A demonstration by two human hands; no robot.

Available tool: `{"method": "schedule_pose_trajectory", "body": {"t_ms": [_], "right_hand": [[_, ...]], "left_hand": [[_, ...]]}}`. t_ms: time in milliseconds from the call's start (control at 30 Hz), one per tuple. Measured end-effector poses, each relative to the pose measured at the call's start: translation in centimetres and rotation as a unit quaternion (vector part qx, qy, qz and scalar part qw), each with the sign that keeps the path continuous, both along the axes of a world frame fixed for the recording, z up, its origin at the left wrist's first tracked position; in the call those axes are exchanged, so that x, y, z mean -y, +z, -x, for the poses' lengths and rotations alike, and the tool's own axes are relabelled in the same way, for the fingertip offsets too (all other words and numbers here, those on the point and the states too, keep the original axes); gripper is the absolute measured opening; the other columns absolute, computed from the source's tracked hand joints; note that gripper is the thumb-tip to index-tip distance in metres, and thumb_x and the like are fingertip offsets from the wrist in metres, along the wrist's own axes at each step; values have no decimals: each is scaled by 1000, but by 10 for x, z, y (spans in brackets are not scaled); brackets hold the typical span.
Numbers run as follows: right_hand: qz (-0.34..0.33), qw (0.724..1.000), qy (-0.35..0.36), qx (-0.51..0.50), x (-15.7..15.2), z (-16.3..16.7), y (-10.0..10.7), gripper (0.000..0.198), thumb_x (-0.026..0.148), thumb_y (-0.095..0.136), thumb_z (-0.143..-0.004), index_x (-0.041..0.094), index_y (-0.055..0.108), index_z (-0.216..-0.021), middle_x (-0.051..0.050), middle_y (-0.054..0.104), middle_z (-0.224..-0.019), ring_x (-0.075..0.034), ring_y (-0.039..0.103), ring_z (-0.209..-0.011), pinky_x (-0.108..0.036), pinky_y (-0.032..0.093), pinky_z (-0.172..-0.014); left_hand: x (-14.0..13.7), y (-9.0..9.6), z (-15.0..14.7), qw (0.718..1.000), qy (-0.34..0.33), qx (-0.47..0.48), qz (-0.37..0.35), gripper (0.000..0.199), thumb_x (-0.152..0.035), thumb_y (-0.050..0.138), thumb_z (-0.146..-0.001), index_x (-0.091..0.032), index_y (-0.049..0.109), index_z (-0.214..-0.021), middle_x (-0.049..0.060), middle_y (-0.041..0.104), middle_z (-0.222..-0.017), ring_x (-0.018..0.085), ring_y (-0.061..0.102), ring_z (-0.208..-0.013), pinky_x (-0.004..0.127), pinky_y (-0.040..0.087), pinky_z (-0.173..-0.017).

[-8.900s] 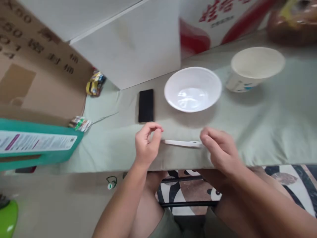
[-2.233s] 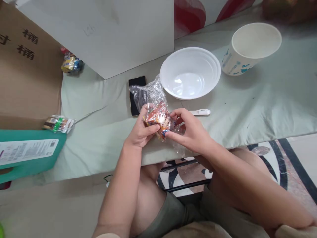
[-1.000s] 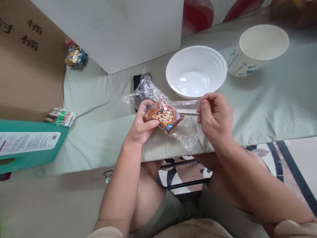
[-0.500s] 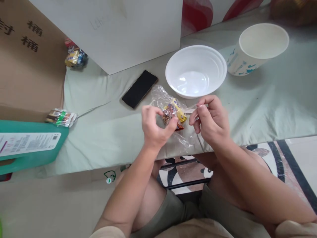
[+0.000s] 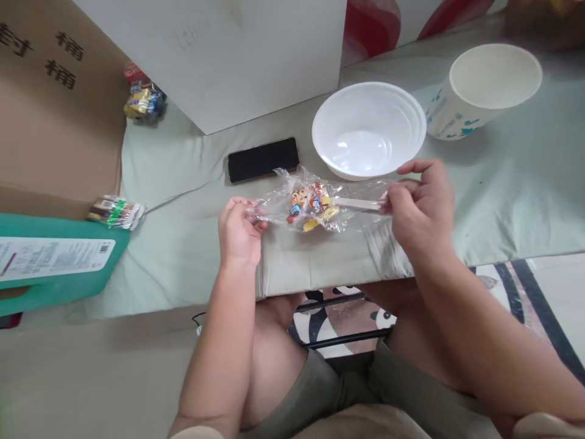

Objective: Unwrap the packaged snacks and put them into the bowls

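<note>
A clear plastic bag (image 5: pixel 274 204) is stretched sideways above the table edge. Bunched in its middle are several small wrapped snacks (image 5: pixel 315 204) in red, brown and yellow packaging. My left hand (image 5: pixel 240 233) pinches the bag's left end, fingers closed. At the other end, the closed fingers of my right hand (image 5: pixel 423 210) grip the bag, with the index finger raised. A flat white strip (image 5: pixel 359 203) runs from the snacks to my right fingers; whether it lies inside the bag I cannot tell. Just behind the bag lies a black phone (image 5: pixel 263 160).
A white plastic bowl (image 5: pixel 368 131) stands behind my right hand, beside a paper tub (image 5: pixel 493 79). At the back rises a white box (image 5: pixel 256 61). To the left are a cardboard box (image 5: pixel 59 128), a green box (image 5: pixel 91 268) and wrapped snack packs (image 5: pixel 114 210).
My hands have moved apart, drawing the bag out between them. My left hand went left and closed on its end. The phone has turned from slanted to nearly level.
</note>
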State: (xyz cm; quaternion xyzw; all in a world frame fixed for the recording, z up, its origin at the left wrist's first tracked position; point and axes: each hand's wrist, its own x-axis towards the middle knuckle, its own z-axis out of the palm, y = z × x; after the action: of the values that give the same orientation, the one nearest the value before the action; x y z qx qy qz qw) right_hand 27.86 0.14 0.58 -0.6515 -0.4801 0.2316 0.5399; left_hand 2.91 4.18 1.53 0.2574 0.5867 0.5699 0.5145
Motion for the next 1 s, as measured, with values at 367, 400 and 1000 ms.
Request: {"method": "schedule_pose_trajectory", "body": {"t_ms": [367,400,1000], "right_hand": [[-27,938,213,274,6,25,-1,28,28,59,-89,24,62,-116,-12,73,-114,-29,70,-102,-42,56,-86],[6,934,217,283,7,28,-2,30,28,59,-90,25,62,-119,-12,73,-117,-28,71,-98,-41,56,-82],[31,941,167,291,7,30,1,24,37,68,-84,23,70,-103,-10,76,-99,-26,68,-84,-36,46,-72]], "left_hand": [[-8,-12,-4,946,-230,-216,-72,49,-38,89,-61,-24,65,-101,6,71,-108,21,66,-97,32,54,-81],[-7,-13,-6,932,-238,-262,-76,49,-34,89,-61,-23,66,-103,5,72,-107,19,66,-93,32,53,-81],[-11,-9,6,968,-116,-219,-31,39,-52,69,-85,-21,58,-64,1,56,-59,11,44,-50,27,28,-47]]}}
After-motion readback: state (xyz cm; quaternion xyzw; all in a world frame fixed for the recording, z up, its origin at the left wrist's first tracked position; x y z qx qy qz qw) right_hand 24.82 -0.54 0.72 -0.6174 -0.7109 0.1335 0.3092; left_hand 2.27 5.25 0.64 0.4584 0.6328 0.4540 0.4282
